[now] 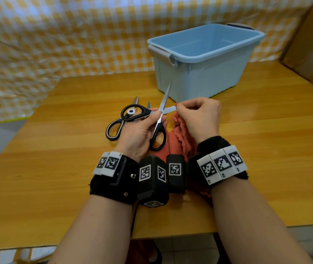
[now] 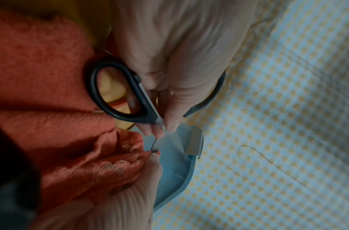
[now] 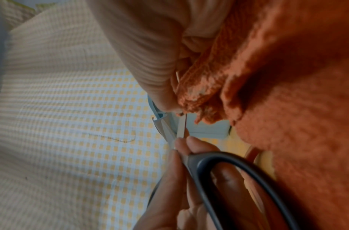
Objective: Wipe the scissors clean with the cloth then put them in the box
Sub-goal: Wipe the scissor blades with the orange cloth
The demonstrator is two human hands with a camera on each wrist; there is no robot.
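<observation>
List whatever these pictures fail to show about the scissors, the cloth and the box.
- Held scissors: head view, the right blade's tip vanishes under the right hand and orange cloth; any dirt is too small to see.
- Second scissors: the left hand covers part of the blades.
- Blue box: its near inside floor is hidden by the front wall.
- Wrist views: blurred; the box is mostly blocked by hands and cloth.

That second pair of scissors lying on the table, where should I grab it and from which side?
Take the second pair of scissors by its black handle loops, probably from the near left. The loops lie flat on the wooden table pointing towards you, while the blade tips point away. The left hand partly covers its right side.
</observation>
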